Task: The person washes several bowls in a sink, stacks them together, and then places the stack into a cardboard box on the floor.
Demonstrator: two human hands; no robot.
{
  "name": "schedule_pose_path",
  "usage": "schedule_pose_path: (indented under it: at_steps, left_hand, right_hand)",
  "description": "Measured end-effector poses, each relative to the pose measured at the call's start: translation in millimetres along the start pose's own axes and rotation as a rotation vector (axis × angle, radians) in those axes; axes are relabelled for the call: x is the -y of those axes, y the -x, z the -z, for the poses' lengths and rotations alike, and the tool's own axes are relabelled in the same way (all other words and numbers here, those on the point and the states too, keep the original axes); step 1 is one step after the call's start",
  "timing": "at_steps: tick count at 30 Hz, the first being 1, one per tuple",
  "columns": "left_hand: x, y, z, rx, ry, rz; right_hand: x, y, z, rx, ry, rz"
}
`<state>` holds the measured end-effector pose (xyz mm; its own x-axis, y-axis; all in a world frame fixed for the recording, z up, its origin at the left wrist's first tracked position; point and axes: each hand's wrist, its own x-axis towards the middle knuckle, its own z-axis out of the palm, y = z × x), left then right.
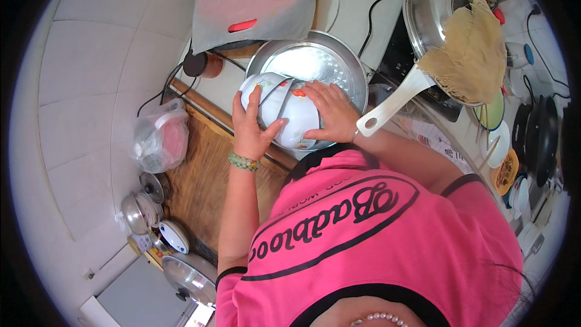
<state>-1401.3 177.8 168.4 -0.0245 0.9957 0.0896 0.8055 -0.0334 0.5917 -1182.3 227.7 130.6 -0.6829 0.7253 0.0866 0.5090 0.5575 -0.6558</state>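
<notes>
My left hand (255,129), with a green bead bracelet at the wrist, grips the left side of several nested white bowls (295,120) with a floral pattern. On their right side lies my right hand (333,113), its fingers spread over the outermost bowl. The bowls are tipped on their sides, rims partly overlapping, over the near part of a round shiny metal basin (317,61). Whether they rest on its bottom cannot be told. My palms and the undersides of the bowls are hidden.
A bag-covered round item (258,4) stands behind the basin. At right, a white-handled pan (426,22) with a tan cloth (472,54) sits over a black induction cooker (395,54). A lidded jar (204,64), a plastic bag (163,138) and a wooden board (204,181) lie left.
</notes>
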Motion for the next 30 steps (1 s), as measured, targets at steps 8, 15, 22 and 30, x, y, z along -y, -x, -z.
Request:
schedule_pose_path:
  at_steps: [8,15,22,30]
  left_hand:
    - [-17.7,3.7,-2.5,0.020,-0.107,-0.021]
    - [-17.3,2.7,0.8,0.035,-0.066,0.009]
    - [-18.9,1.8,0.9,0.067,-0.098,-0.023]
    - [-23.6,4.2,-0.8,0.017,-0.169,-0.083]
  right_hand:
    - [2.2,2.3,-5.5,-0.045,-0.050,-0.032]
    - [-38.2,19.2,7.8,-0.034,-0.234,-0.073]
    - [-49.7,51.0,5.9,0.011,-0.217,-0.103]
    - [0.4,14.9,12.1,-0.030,-0.061,0.139]
